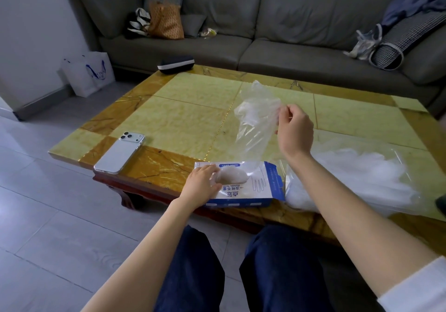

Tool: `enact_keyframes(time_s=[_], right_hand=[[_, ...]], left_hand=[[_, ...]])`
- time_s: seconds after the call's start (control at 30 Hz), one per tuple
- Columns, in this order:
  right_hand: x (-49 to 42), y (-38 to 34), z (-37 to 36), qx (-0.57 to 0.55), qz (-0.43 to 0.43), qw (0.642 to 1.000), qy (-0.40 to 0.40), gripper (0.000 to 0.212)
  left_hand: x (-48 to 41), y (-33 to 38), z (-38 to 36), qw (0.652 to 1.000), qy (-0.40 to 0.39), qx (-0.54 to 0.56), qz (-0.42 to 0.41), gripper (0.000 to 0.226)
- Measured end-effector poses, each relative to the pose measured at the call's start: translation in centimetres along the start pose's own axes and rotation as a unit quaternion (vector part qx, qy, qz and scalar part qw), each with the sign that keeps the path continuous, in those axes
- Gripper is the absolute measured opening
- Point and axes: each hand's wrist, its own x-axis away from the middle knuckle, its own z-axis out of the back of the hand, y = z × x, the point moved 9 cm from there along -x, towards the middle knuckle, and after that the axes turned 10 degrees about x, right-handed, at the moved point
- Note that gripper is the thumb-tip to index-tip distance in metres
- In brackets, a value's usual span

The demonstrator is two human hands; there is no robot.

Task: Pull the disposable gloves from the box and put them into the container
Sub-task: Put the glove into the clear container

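Observation:
A blue and white glove box (pixel 243 191) lies flat at the table's near edge. My left hand (pixel 201 183) rests on its left end, fingers spread over the oval opening. My right hand (pixel 294 128) is raised above the table and pinches a clear disposable glove (pixel 255 118), whose lower end still reaches down to the box opening. To the right of the box lies a clear plastic bag (pixel 357 179) holding a heap of whitish gloves.
A white phone (pixel 119 153) lies face down at the table's near left corner. A dark case (pixel 176 64) sits at the far edge. A grey sofa (pixel 265 22) with bags stands behind. Shopping bags (pixel 89 74) lean by the wall.

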Motion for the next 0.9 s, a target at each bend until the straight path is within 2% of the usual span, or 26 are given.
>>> enact_keyframes(time_s=[0.03, 0.17, 0.2, 0.3, 0.4, 0.43, 0.53, 0.57, 0.6, 0.7, 0.8, 0.87, 0.9], right_hand=[[-0.2, -0.1, 0.3, -0.002, 0.001, 1.000, -0.011, 0.029], [0.3, 0.8, 0.2, -0.091, -0.048, 0.990, -0.096, 0.031], [0.6, 1.4, -0.1, -0.108, -0.072, 0.984, -0.120, 0.031], [1.7, 2.7, -1.0, -0.163, -0.140, 0.960, -0.177, 0.032], [2.6, 3.1, -1.5, -0.186, -0.156, 0.944, -0.225, 0.032], [2.9, 3.2, -1.6, -0.194, -0.156, 0.938, -0.241, 0.032], [3.6, 3.4, -1.4, -0.210, -0.148, 0.925, -0.280, 0.032], [3.8, 3.6, -1.3, -0.210, -0.143, 0.922, -0.291, 0.031], [4.0, 3.9, -1.1, -0.204, -0.138, 0.920, -0.305, 0.030], [4.2, 4.6, -0.3, -0.151, -0.118, 0.914, -0.358, 0.025], [2.0, 4.5, 1.8, -0.097, -0.080, 0.936, -0.328, 0.021], [0.3, 2.8, 3.4, -0.087, -0.030, 0.949, -0.301, 0.034], [-0.1, 1.7, 3.7, -0.077, -0.003, 0.947, -0.313, 0.048]], left_hand=[[0.0, 0.2, 0.6, 0.999, 0.011, 0.031, 0.003, 0.040], [0.3, 2.7, 4.9, 0.976, 0.146, 0.164, 0.000, 0.028], [0.5, 3.9, 5.2, 0.968, 0.143, 0.207, -0.006, 0.027], [0.8, 7.3, 4.2, 0.953, 0.055, 0.298, -0.010, 0.047], [0.6, 8.9, 2.6, 0.939, -0.007, 0.343, 0.010, 0.074], [0.6, 9.3, 2.4, 0.939, -0.012, 0.343, 0.013, 0.074], [0.2, 10.0, 3.1, 0.929, 0.031, 0.369, 0.001, 0.018], [0.1, 10.3, 3.7, 0.924, 0.047, 0.379, -0.002, 0.007], [-0.1, 10.5, 4.3, 0.926, 0.060, 0.373, -0.011, 0.002], [-0.8, 11.1, 6.3, 0.945, 0.074, 0.318, -0.036, 0.009], [-1.8, 11.8, 7.7, 0.972, 0.056, 0.222, -0.046, 0.017], [-2.5, 12.7, 7.8, 0.984, 0.029, 0.165, -0.055, 0.011], [-2.7, 13.3, 7.8, 0.988, 0.012, 0.142, -0.061, 0.005]])
